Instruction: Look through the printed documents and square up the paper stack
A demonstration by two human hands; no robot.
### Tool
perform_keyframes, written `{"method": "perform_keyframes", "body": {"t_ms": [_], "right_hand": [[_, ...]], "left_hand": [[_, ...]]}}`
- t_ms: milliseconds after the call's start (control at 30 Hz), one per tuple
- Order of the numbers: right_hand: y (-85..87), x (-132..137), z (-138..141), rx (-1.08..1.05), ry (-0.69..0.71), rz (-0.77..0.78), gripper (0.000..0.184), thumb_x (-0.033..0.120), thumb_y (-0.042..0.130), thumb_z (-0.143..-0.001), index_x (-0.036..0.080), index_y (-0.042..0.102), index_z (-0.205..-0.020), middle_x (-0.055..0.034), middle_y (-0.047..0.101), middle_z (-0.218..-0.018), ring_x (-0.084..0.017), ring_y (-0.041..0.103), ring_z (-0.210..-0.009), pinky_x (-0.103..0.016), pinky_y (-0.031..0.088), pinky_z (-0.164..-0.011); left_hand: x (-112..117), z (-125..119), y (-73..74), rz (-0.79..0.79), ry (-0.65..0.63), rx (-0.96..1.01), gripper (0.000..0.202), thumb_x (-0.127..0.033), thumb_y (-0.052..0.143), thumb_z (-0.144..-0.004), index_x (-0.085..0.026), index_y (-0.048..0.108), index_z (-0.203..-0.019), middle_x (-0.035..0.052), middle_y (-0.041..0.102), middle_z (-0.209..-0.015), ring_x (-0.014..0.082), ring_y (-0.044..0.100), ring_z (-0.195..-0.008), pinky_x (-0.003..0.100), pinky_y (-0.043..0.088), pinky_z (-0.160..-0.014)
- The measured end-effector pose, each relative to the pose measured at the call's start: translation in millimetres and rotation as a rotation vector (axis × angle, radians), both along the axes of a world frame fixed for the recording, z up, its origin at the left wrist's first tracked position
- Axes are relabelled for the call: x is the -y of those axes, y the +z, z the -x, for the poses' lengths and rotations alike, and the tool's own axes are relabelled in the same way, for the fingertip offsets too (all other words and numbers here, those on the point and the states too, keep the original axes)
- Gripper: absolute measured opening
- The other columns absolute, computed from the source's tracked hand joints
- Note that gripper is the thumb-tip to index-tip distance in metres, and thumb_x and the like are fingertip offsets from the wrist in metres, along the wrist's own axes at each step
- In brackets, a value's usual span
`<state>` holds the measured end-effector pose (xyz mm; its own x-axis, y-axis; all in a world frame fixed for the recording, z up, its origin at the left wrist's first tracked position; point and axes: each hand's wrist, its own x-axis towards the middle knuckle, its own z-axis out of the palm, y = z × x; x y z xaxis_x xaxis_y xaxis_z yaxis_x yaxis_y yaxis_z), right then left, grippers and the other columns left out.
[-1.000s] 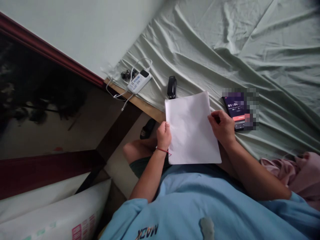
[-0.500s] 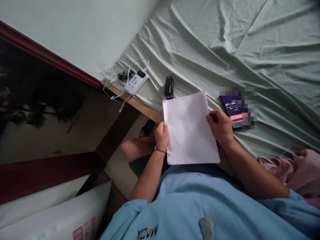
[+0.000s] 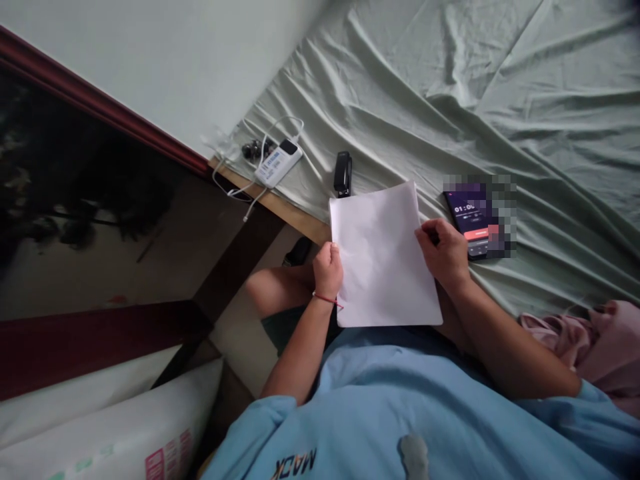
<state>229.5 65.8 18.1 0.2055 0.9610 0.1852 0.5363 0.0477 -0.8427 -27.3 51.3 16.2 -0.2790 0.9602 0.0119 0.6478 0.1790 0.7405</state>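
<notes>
White paper (image 3: 385,260), blank on top, lies over my lap with its far end at the bed's edge; I cannot tell how many sheets there are. My left hand (image 3: 329,270), a red cord at its wrist, is closed on the left edge with the thumb on top. On the opposite edge, my right hand (image 3: 444,252) pinches the paper between thumb and fingers. A black stapler (image 3: 343,173) rests on the sheet just beyond the paper's far left corner. To the right of my right hand is a phone (image 3: 473,217) with a lit timer screen, partly blurred out.
A white power bank (image 3: 279,163) with cables sits at the bed's left corner, beside small dark round things (image 3: 256,150). Pale green bedding (image 3: 400,100) spreads behind. Pink cloth (image 3: 595,340) is bunched at right. White sacks (image 3: 125,427) stand at lower left.
The whole view has shifted slightly, so things appear a little further right. Both hands keep their hold on the paper, which stays in nearly the same position.
</notes>
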Motion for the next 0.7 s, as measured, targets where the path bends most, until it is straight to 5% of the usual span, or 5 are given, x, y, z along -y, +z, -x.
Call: {"method": "perform_keyframes", "body": {"t_ms": [700], "right_hand": [[-3.1, -0.2, -1.5, -0.007, 0.012, 0.001, 0.014, 0.035, 0.062, -0.090, 0.022, 0.065, -0.086, -0.0020, 0.069, -0.078, -0.018, 0.061, -0.069, -0.034, 0.048, -0.069]], "left_hand": [[0.4, 0.6, -0.6, -0.006, -0.014, -0.008, 0.030, -0.024, 0.044, -0.101, -0.021, 0.044, -0.072, -0.0007, 0.050, -0.066, 0.0155, 0.046, -0.065, 0.029, 0.032, -0.066]]}}
